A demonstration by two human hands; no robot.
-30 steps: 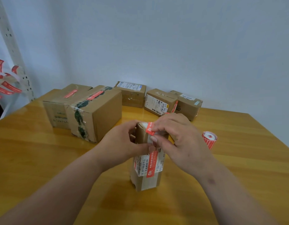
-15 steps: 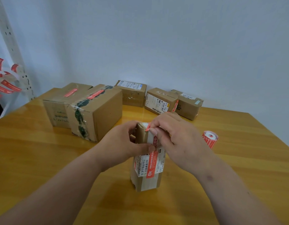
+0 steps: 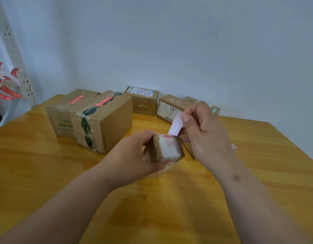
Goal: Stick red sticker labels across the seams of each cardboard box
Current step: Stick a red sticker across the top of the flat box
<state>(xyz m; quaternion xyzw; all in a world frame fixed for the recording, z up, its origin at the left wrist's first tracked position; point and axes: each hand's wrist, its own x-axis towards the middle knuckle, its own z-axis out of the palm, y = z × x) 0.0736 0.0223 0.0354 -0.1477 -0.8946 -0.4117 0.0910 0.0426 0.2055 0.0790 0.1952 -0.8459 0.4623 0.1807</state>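
My left hand [image 3: 132,155] grips a small cardboard box [image 3: 167,149], tipped so its end face points toward me. A red sticker runs round that box; its loose end [image 3: 176,126] stands up from the far top edge, pale underside facing me. My right hand [image 3: 206,132] pinches this loose end between thumb and fingers. The box's lower part is blurred.
Two big taped boxes [image 3: 92,118] with red stickers on top stand at the left on the wooden table [image 3: 169,208]. Smaller boxes [image 3: 143,101] line the back by the wall. The sticker roll [image 3: 234,147] is mostly hidden behind my right hand. Red sticker strips [image 3: 4,87] hang on a rack at far left.
The small box stood upright with my right hand pressing the sticker at its top. Now it is tilted back toward me and my right hand has lifted, pulling the sticker's end upward.
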